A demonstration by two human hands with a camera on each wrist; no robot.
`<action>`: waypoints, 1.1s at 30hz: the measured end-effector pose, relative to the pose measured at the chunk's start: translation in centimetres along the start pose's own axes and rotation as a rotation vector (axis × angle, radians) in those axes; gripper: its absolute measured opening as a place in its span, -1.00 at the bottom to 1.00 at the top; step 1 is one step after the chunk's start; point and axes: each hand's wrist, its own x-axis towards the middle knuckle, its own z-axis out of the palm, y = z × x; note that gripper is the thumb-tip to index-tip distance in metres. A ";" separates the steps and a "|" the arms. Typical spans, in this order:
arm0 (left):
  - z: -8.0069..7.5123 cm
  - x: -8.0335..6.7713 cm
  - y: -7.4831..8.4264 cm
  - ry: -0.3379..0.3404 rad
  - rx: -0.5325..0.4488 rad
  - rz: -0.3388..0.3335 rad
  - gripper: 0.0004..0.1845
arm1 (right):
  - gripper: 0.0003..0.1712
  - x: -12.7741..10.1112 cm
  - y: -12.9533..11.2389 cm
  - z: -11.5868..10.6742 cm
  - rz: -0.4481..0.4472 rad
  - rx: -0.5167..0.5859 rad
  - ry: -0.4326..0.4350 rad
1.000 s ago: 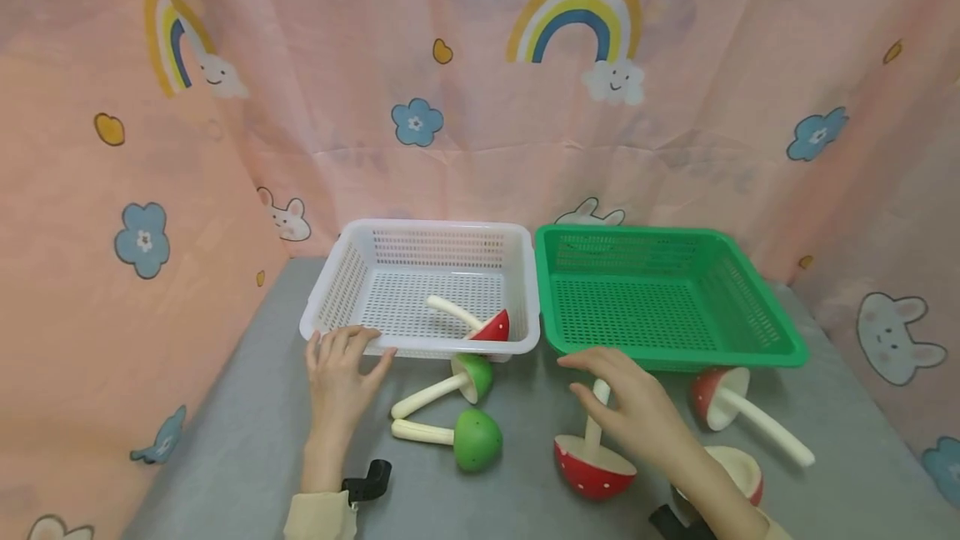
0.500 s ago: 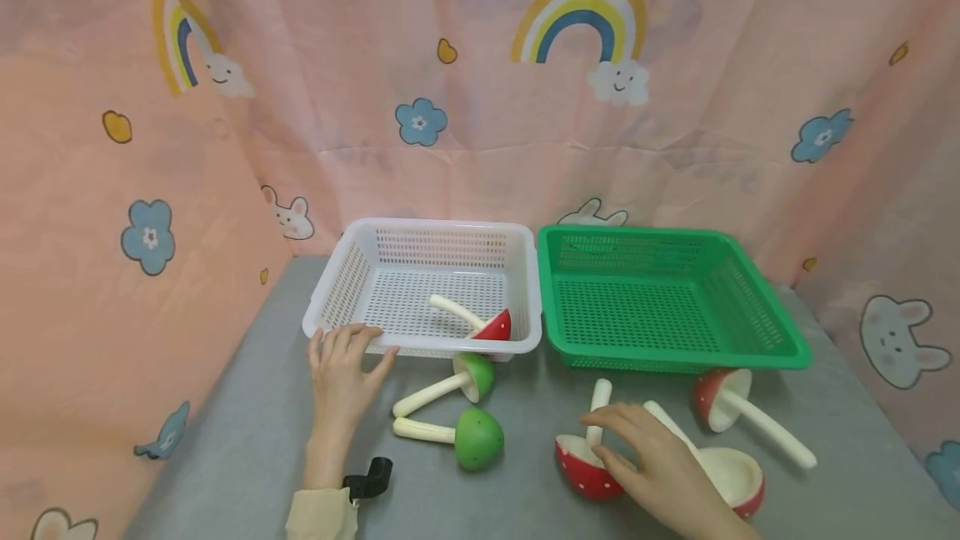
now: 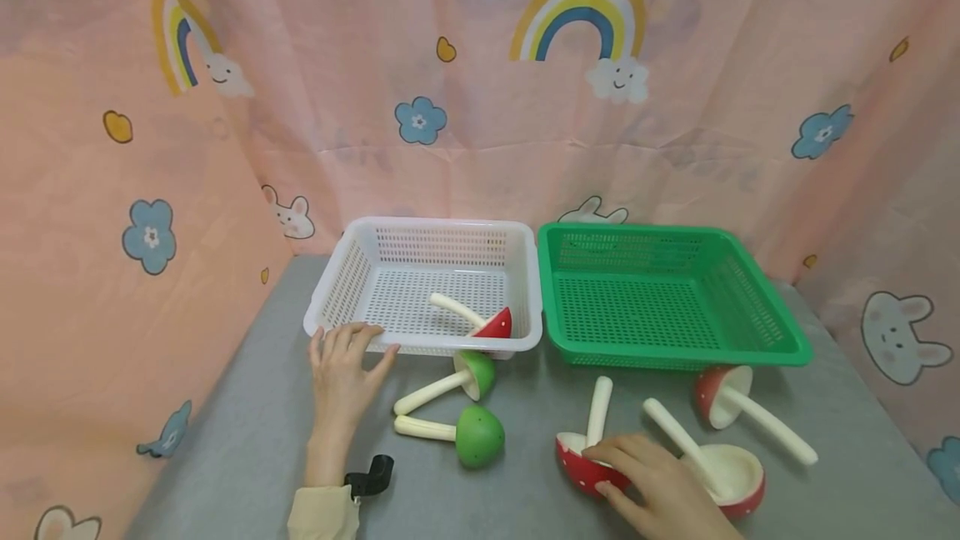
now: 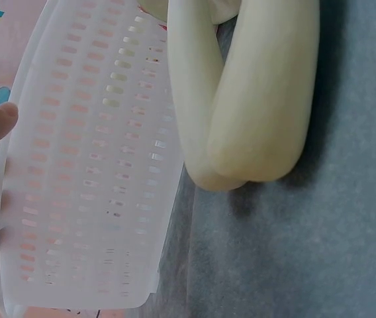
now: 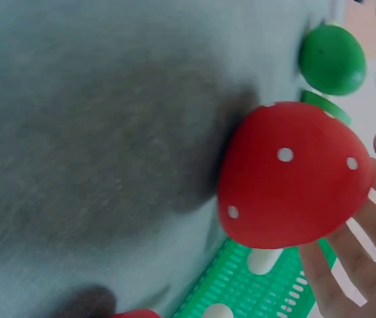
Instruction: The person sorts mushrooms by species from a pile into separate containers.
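My right hand (image 3: 663, 486) is around the near side of a red toy mushroom (image 3: 573, 465) with white dots, its pale stem pointing up. In the right wrist view the straight fingers (image 5: 367, 258) pass behind the red cap and the thumb is by its edge; firm contact cannot be told. My left hand (image 3: 341, 382) rests at the front rim of the white basket (image 3: 330, 307), fingers over the rim, thumb spread outside. Two green mushrooms lie beside it, one green cap (image 3: 480, 437) in front of the other (image 3: 475, 373). A red-capped mushroom (image 3: 495, 325) lies inside the white basket.
A green basket (image 3: 675, 357) stands right of the white one. Two more red mushrooms lie at the right, one cap (image 3: 742, 507) near my right hand and another (image 3: 716, 394) by the green basket. A patterned pink cloth (image 3: 480, 165) hangs behind the grey table surface (image 3: 232, 440).
My right hand has come down and nearer to me, from above the red mushroom's stem to beside its cap. The left hand stays at the white basket's rim.
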 end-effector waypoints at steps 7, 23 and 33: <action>0.2 0.0 0.0 0.001 0.001 0.006 -0.66 | -0.61 -0.5 0.4 0.8 -0.084 -0.029 -0.018; -0.1 0.1 0.1 0.004 0.003 0.000 -0.66 | -0.39 -0.3 -0.2 1.0 -0.041 -0.046 0.041; 0.1 0.1 0.0 0.015 0.002 0.006 -0.66 | -0.39 0.4 -0.7 -0.2 0.027 -0.064 -0.046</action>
